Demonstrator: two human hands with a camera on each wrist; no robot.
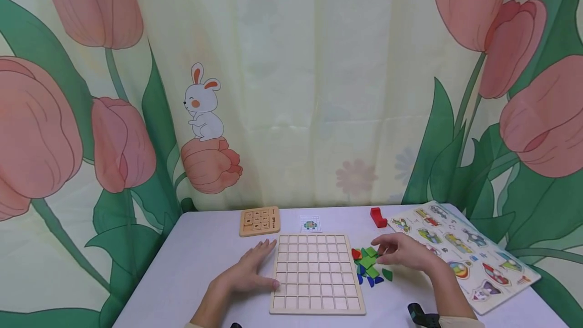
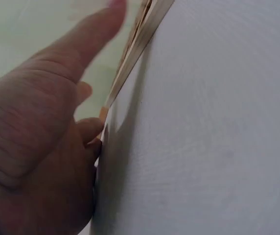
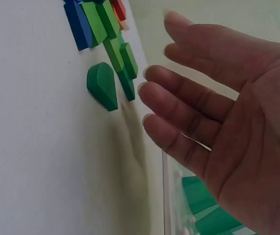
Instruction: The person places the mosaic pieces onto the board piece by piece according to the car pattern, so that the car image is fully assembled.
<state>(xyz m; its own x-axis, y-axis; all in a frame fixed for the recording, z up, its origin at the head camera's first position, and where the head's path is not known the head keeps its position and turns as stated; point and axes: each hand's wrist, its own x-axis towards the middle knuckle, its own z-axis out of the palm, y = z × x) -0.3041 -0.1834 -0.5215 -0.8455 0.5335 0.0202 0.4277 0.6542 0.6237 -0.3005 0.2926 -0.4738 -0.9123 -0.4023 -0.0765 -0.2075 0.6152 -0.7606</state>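
Observation:
A pale wooden grid board (image 1: 315, 290) lies on the white table. My left hand (image 1: 248, 270) lies along its left side, fingers stretched out and thumb tip at the rim. In the left wrist view, the thumb (image 2: 88, 41) reaches toward the board's edge (image 2: 135, 54). Beside the board's right side is a loose pile of small green, blue and red pieces (image 1: 369, 262). Over its right edge hovers my right hand (image 1: 403, 253), fingers loosely bent and holding nothing. A dark green leaf-shaped piece (image 3: 102, 85) lies apart from the pile, below the right fingertips.
Behind the board are a small wooden number board (image 1: 259, 221) and a card with a coloured picture (image 1: 310, 224). A red block (image 1: 378, 217) stands at the back right. A picture puzzle board (image 1: 464, 252) covers the right side of the table. A tulip-print curtain hangs behind.

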